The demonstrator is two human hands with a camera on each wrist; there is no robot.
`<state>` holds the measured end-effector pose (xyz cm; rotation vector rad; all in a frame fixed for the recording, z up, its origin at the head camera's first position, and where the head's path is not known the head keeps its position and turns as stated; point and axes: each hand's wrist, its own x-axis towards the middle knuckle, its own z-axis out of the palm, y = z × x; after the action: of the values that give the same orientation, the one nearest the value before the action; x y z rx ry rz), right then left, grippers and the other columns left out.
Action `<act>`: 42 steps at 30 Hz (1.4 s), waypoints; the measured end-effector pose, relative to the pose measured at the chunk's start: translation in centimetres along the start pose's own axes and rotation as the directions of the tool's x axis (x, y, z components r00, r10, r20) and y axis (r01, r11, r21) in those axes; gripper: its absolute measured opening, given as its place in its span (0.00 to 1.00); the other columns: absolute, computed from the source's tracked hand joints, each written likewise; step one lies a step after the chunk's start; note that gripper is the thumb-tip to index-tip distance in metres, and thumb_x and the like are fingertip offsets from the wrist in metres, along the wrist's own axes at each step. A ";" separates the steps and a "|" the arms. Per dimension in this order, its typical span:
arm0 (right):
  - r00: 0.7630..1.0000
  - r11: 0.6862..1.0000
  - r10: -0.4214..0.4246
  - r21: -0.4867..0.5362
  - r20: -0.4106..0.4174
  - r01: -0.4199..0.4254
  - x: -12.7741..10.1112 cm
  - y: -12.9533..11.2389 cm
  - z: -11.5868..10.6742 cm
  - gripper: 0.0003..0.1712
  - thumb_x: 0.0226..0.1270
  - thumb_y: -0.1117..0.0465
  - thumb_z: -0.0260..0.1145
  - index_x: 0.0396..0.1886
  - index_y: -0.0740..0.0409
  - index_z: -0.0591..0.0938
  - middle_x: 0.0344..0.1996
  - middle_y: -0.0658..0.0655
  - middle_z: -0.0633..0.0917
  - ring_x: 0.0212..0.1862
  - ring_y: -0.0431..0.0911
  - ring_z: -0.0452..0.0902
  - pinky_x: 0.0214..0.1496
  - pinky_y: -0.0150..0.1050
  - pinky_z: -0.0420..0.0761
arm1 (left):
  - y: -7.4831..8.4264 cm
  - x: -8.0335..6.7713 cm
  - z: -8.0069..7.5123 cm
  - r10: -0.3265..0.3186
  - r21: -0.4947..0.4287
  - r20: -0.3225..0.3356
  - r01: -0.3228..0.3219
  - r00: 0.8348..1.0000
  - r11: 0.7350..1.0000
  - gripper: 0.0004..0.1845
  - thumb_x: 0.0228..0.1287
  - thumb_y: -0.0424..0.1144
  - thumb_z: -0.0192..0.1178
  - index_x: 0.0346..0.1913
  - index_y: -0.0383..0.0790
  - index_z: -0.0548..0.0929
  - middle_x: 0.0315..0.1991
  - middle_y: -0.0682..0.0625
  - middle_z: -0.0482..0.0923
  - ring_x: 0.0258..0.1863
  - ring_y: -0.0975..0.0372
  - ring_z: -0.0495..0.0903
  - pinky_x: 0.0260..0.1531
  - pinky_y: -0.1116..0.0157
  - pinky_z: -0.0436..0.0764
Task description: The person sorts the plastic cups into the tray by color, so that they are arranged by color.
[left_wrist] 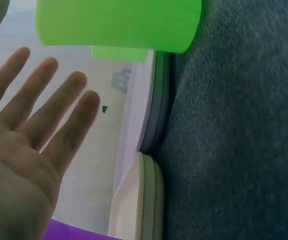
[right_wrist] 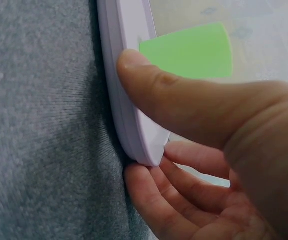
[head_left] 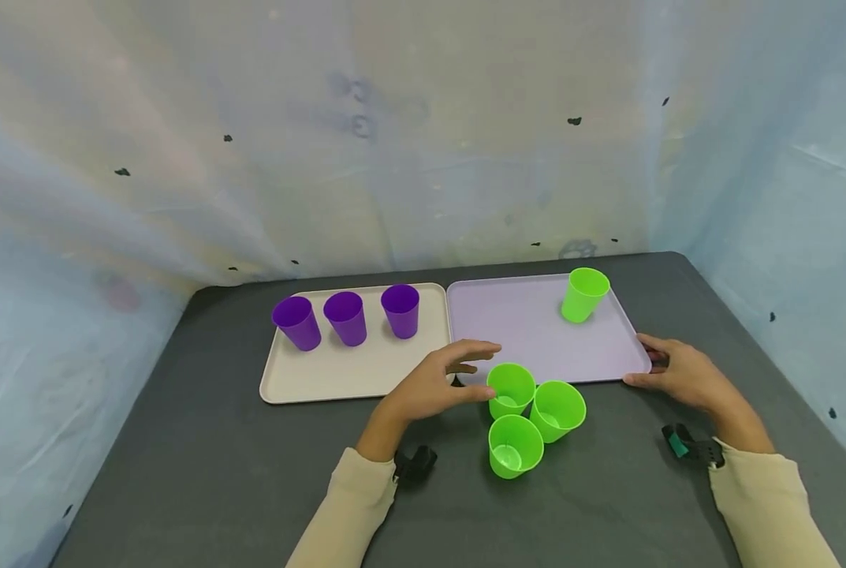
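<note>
My left hand (head_left: 474,361) hovers open with straight fingers over the seam between the two trays, its fingertips close to the nearest of three green cups (head_left: 511,388) that stand together on the table. The left wrist view shows the open palm (left_wrist: 33,130) and a green cup (left_wrist: 118,22) ahead. My right hand (head_left: 667,367) pinches the front right corner of the lilac tray (head_left: 529,339), thumb on the rim (right_wrist: 118,75) and fingers (right_wrist: 184,200) underneath. One green cup (head_left: 584,294) stands on that tray at the far right.
A cream tray (head_left: 352,379) lies to the left, touching the lilac one, with three purple cups (head_left: 346,317) in a row along its far side. The dark grey table (head_left: 217,473) is enclosed by pale sheeting at the back and both sides.
</note>
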<state>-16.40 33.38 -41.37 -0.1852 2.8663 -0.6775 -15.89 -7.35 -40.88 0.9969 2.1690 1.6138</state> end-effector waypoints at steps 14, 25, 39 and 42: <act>1.000 1.000 0.011 0.007 0.002 -0.011 -0.2 -0.3 0.1 0.57 0.57 0.42 0.75 0.71 0.77 0.62 0.57 0.80 0.76 0.49 0.64 0.81 0.50 0.62 0.79 | -0.5 -0.2 0.6 0.006 0.007 0.072 -0.007 0.997 1.000 0.33 0.64 0.37 0.68 0.71 0.47 0.71 0.71 0.52 0.69 0.71 0.57 0.70 0.66 0.63 0.75; 0.999 0.999 0.036 -0.011 0.020 -0.036 -0.1 -0.4 -0.1 0.58 0.56 0.40 0.75 0.71 0.76 0.62 0.55 0.78 0.77 0.46 0.59 0.80 0.47 0.60 0.79 | -0.5 0.5 2.1 -0.044 0.003 0.057 0.044 0.997 0.999 0.36 0.59 0.37 0.72 0.71 0.45 0.72 0.69 0.52 0.72 0.68 0.58 0.73 0.65 0.63 0.75; 0.999 0.999 0.033 -0.017 0.011 -0.033 -0.3 -0.6 -0.1 0.57 0.57 0.41 0.74 0.71 0.76 0.62 0.56 0.79 0.77 0.48 0.63 0.81 0.48 0.61 0.78 | -0.2 0.7 2.6 -0.132 -0.006 0.025 0.132 0.991 0.991 0.38 0.56 0.37 0.74 0.70 0.45 0.72 0.65 0.53 0.76 0.58 0.56 0.81 0.60 0.67 0.78; 0.999 0.999 0.041 -0.018 0.011 -0.041 -0.3 -0.6 -0.1 0.58 0.57 0.40 0.74 0.72 0.76 0.62 0.56 0.79 0.77 0.48 0.63 0.81 0.48 0.61 0.78 | -0.2 0.7 2.6 -0.124 0.001 0.007 0.124 0.992 0.992 0.38 0.55 0.37 0.75 0.69 0.43 0.73 0.63 0.52 0.78 0.56 0.55 0.82 0.59 0.62 0.80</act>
<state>-16.11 32.95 -41.01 -0.1321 2.8583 -0.6408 -15.02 -5.00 -41.78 0.8484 2.1805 1.5513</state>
